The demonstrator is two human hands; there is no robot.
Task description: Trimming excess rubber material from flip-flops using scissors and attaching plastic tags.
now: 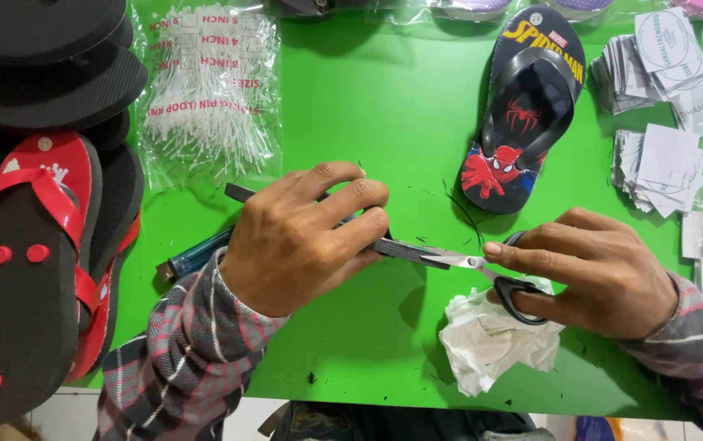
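Near the surface's front edge, the left hand (pixel 298 241) clenches a dark strap (pixel 396 248) — steady is best — while right-hand fingers (pixel 531 260) grasp scissors (pixel 482 271), blades meeting the strap's end; small snips suit.

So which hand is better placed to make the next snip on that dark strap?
Right. The right hand already has the scissors, whose blades meet the end of the dark strap. The left hand grips the strap, probably just steadying it.
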